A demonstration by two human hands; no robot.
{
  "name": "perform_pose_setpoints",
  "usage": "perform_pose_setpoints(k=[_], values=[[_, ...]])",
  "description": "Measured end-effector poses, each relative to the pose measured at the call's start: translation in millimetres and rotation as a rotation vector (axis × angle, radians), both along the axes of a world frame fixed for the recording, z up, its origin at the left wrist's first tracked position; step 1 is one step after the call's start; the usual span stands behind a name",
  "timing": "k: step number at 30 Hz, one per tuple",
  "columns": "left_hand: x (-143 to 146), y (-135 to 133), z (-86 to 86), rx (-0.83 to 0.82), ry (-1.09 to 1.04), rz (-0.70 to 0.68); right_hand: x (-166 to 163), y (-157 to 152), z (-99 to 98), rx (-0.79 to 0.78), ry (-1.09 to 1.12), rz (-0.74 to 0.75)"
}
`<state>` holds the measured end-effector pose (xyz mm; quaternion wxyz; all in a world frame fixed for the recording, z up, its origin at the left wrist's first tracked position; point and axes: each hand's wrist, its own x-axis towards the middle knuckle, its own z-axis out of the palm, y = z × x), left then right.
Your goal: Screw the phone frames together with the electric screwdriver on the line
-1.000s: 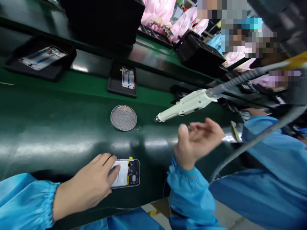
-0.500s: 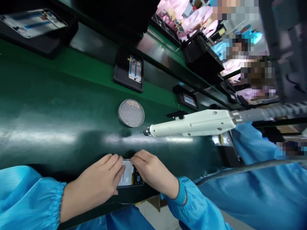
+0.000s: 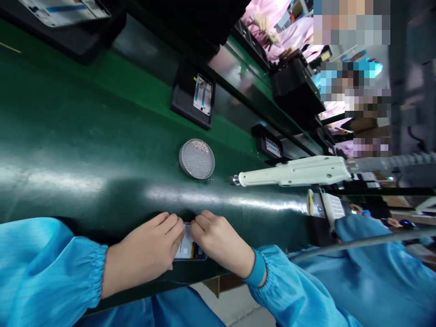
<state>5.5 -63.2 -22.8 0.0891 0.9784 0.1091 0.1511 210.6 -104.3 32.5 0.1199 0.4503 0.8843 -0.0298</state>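
An opened phone [image 3: 185, 249] lies near the front edge of the green bench, with a pale flat part and a yellow strip showing inside its dark frame. My left hand [image 3: 153, 243] is closed on its left side, covering that end. From the other side, my right hand [image 3: 216, 243] has its curled fingers on the phone's far right edge. What the fingertips press on is hidden. A white electric screwdriver [image 3: 293, 171] hangs beyond my right hand, its bit pointing left. Just past the hands sits a round dish [image 3: 196, 159] with a dimpled surface and small shiny bits.
Black trays [image 3: 182, 97] holding phone frames [image 3: 203, 94] stand along a dark rail at the back. Another black tray [image 3: 267, 141] is farther right. A co-worker's blue sleeve [image 3: 368, 236] shows at right, with a grey cable [image 3: 344, 245] in front. People in pink work across the line.
The view has shifted, so bench items appear farther right. The screwdriver hangs a little farther from the dish. Both hands stay on the phone, now slightly closer together.
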Motion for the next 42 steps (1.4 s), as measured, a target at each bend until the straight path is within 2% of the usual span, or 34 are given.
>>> perform_pose_setpoints(k=[7, 22, 30, 33, 36, 42], values=[[-0.7, 0.1, 1.0, -0.022, 0.011, -0.019, 1.9, -10.0, -10.4, 0.117, 0.039, 0.017], [0.2, 1.1, 4.2, -0.019, 0.08, -0.028, 2.4, -16.0, -6.9, 0.147, 0.074, 0.018], [-1.2, 1.5, 8.2, 0.017, 0.071, -0.033, 12.3, -20.1, -7.8, 0.148, 0.179, -0.073], [-1.1, 2.5, 9.7, 0.007, 0.077, -0.034, 20.0, -22.7, -4.0, 0.097, 0.272, -0.145], [-0.8, 4.2, 10.5, -0.017, 0.082, -0.035, 25.8, -18.3, -2.8, 0.013, 0.362, -0.201], [-2.3, 6.8, 12.1, -0.02, 0.068, -0.045, 20.9, 8.6, -14.9, 0.159, 0.373, -0.196]])
